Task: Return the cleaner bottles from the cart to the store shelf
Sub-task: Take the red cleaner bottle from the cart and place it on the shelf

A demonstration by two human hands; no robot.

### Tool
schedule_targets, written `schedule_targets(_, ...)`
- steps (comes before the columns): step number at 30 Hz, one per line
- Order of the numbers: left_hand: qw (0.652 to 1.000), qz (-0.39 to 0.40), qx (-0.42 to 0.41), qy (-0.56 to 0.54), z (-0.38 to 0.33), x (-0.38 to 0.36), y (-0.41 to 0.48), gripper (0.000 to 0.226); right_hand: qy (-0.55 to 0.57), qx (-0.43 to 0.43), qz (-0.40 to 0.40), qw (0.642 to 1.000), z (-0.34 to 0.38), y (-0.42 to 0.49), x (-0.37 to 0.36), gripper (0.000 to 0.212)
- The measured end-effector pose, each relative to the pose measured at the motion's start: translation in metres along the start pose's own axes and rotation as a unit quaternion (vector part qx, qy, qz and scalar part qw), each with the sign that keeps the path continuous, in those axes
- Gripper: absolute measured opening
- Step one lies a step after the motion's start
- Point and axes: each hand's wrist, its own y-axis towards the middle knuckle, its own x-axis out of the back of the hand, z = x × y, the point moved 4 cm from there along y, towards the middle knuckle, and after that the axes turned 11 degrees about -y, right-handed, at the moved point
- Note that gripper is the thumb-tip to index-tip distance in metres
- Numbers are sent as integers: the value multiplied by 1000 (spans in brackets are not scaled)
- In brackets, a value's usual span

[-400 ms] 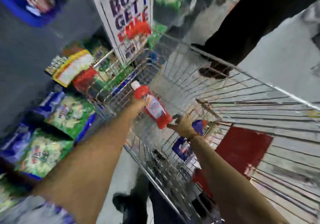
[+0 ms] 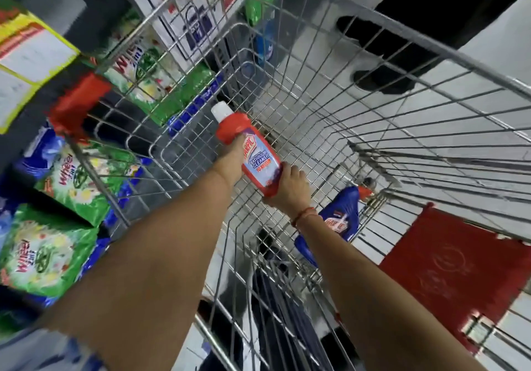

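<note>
Head view, looking down into the cart. Red cleaner bottle (image 2: 249,148), white cap pointing to upper left of frame, held near frame centre above the cart (image 2: 373,63) interior, tilted, clear of the wire floor. Left hand (image 2: 231,159) closed around the bottle's upper body just under the shoulder; right hand (image 2: 290,188) closed around its base end. Both grips look firm; fingers mostly hidden behind the bottle.

Handling, as a judgement: rigid plastic, probably full and moderately heavy for its size, glossy label likely slick. Best hold is around the waist or under the shoulder, where the left hand sits; avoid lifting by the cap alone.

Second bottle, blue bottle (image 2: 340,222), lies on its side in the cart at lower right of centre, just beyond the right wrist, untouched.

Detergent packs (image 2: 54,252) stacked on the shelf (image 2: 43,198) along the left edge of frame. Red panel (image 2: 457,270) at lower right. A person's dark shoes (image 2: 382,80) at upper right, outside the cart.
</note>
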Motion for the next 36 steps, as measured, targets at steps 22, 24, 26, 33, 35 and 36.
schedule_targets(22,913,242,-203,-258,-98,54,-223,54,266,106,-162,944,104,-198,149,69)
schedule_targets(24,898,223,-266,-270,-108,95,-262,43,268,166,-174,933,139,-225,158,71)
schedule_targets(26,884,204,-311,-281,-109,142,-295,30,272,223,-152,924,174,-252,158,72)
schedule_targets(33,820,83,-449,-345,-46,342,-394,35,198,460,59,864,321,-355,102,55)
schedule_targets(35,796,23,-484,-363,-18,401,-417,34,157,498,92,848,362,-384,70,56)
schedule_targets(36,784,-9,-503,-363,-5,427,-429,35,142,511,103,842,381,-397,55,58)
